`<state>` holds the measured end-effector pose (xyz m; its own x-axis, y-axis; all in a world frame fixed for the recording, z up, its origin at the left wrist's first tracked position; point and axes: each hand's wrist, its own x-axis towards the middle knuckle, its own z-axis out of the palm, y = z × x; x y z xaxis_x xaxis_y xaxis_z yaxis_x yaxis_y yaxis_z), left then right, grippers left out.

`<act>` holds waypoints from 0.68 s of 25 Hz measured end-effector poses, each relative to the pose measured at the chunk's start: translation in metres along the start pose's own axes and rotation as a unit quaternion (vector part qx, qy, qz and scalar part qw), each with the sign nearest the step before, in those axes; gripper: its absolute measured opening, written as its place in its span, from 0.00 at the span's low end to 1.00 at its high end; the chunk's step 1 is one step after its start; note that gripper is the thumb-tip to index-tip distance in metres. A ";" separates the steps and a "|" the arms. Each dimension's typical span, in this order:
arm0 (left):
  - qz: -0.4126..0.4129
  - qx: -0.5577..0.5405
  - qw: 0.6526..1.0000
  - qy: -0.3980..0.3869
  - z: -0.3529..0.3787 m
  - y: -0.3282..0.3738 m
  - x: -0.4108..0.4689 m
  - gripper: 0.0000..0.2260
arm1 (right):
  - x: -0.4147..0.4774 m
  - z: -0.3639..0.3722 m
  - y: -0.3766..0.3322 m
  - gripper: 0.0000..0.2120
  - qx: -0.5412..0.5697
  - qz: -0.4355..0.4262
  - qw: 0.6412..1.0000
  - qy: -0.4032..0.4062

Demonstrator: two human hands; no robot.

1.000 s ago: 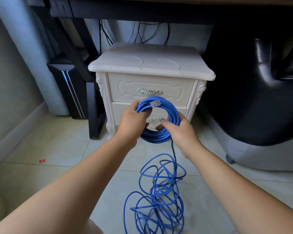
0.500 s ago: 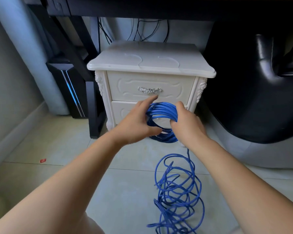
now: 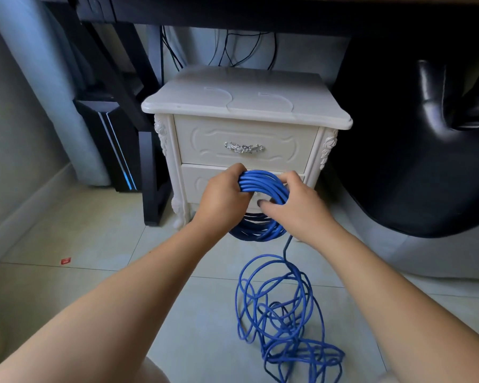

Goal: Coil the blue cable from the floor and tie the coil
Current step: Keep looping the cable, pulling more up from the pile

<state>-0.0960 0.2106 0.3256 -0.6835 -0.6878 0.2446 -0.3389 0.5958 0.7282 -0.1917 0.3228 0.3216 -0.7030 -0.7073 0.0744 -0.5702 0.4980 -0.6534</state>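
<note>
At the lower left of the frame a small red scrap (image 3: 65, 261) lies on the floor tiles (image 3: 89, 230). It carries a pale mark, too small to read. Above it stands a black computer tower (image 3: 114, 150) with a thin light stripe; no brand shows on it.

In the centre, in front of the white nightstand (image 3: 246, 106), the left hand (image 3: 224, 197) grips the upper left part of the coil (image 3: 263, 183), with its fingers curled over the strands. The right hand (image 3: 296, 208) holds the right side of the same ring, with the thumb across the front and the fingers curled round the top.

The ring stands nearly upright and faces the camera. From its lower edge, just beside the right wrist, a single strand drops to the rest of the blue cable (image 3: 282, 313). This part lies loose on the floor, below the hands, and stretches toward the lower right corner. The right hand is nearer to the strand, so I judge it will draw up the next loop.

On the right is a black chair (image 3: 426, 134).
</note>
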 end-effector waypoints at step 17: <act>-0.351 -0.516 0.778 0.076 0.012 0.009 -0.002 0.08 | -0.008 0.019 -0.002 0.16 0.367 0.100 0.923 -0.054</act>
<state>-0.1060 0.2221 0.3239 -0.4528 -0.7809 -0.4302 0.1583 -0.5453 0.8232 -0.1771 0.3178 0.3076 -0.6945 -0.7032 -0.1525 0.0360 0.1777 -0.9834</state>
